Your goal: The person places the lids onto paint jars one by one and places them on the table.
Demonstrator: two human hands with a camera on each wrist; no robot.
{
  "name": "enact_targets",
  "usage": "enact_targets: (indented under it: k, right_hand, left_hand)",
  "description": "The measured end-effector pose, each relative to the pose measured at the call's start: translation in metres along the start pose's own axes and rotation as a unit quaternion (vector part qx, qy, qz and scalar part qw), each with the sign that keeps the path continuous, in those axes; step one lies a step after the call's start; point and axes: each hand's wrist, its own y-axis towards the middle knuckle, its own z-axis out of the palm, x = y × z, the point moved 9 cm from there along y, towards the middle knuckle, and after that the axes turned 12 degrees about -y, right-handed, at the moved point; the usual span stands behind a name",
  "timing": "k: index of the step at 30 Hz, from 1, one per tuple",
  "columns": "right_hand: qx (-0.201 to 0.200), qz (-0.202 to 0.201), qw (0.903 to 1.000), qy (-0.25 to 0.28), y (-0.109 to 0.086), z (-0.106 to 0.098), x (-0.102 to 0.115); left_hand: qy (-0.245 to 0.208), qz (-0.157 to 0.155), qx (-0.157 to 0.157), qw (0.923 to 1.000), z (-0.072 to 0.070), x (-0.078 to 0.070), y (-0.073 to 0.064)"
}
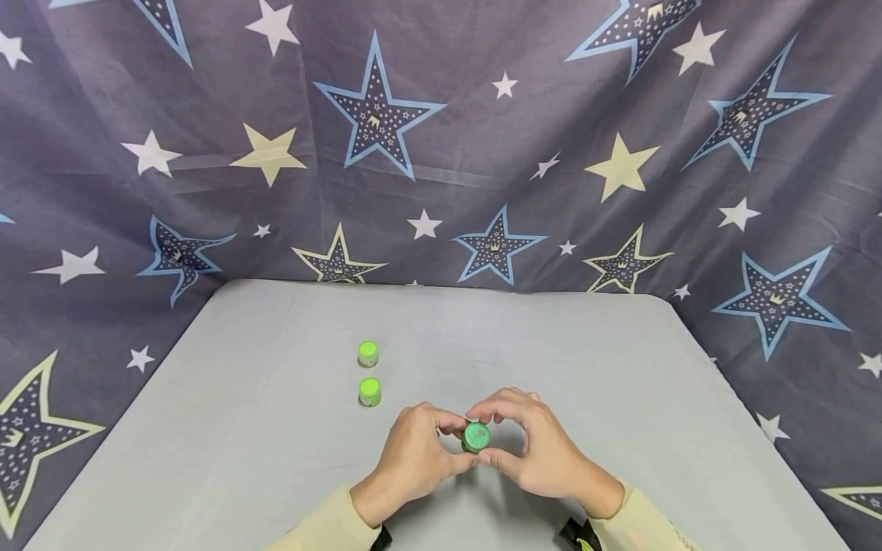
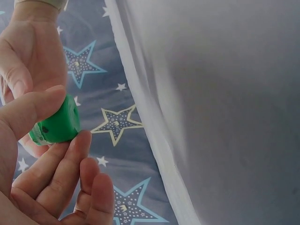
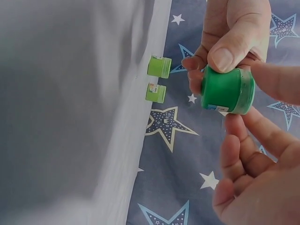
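Note:
A small green jar (image 1: 476, 436) is held between both hands over the front part of the table, its round top facing up. My left hand (image 1: 413, 451) pinches the jar body between thumb and fingers; in the right wrist view that thumb presses the green side (image 3: 222, 91). From the other side, my right hand (image 1: 540, 444) grips the jar's rim end (image 3: 246, 93) with thumb and fingertips. The left wrist view shows the jar (image 2: 63, 122) between the left thumb and fingers, with the right hand (image 2: 35, 56) behind it.
Two light green jars stand on the table left of the hands, one farther back (image 1: 368, 353) and one nearer (image 1: 370, 391). The table (image 1: 207, 428) has a pale grey cover. A dark curtain (image 1: 448, 153) with stars hangs behind and beside it.

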Motion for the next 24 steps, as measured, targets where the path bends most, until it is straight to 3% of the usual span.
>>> enact_targets:
  k: [4, 24]
  right_hand:
    - [0.003, -0.007, 0.9999, 0.008, 0.0005, 0.0009, 0.0010]
    - [-0.007, 0.037, 0.9993, -0.008, 0.0002, 0.0006, -0.0036]
  left_hand:
    - [0.001, -0.002, 0.001, 1.0000, 0.0002, 0.0009, -0.0001]
    - [-0.004, -0.001, -0.001, 1.0000, 0.0010, 0.0007, 0.0000]
